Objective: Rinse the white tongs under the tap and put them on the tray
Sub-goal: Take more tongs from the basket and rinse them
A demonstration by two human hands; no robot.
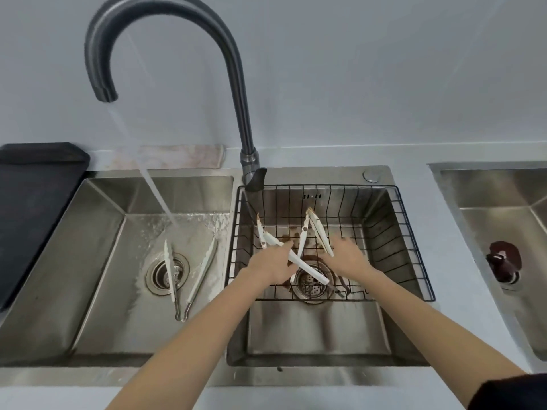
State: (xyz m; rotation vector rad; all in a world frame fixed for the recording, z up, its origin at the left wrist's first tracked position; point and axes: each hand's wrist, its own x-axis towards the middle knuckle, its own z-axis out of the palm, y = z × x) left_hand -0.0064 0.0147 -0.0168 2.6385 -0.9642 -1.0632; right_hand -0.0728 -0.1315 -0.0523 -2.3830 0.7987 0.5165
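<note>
Two pairs of dirty white tongs lie crossed in the black wire basket (pixel 414 279) in the right sink basin. My left hand (pixel 270 264) grips one pair of tongs (pixel 307 269) by its arm. My right hand (pixel 347 255) holds the second pair (pixel 318 232), whose tips lean up toward the back. A third pair of white tongs (pixel 189 279) lies spread open in the left basin over the drain. Water runs from the dark curved tap (pixel 236 69) into the left basin. The black tray (pixel 35 202) sits on the counter at the far left.
A folded cloth (pixel 177 156) lies behind the left basin. A further steel sink (pixel 503 220) at the right holds a dark brown stopper (pixel 504 258). The tap's base and lever (pixel 254 176) stand between the two basins.
</note>
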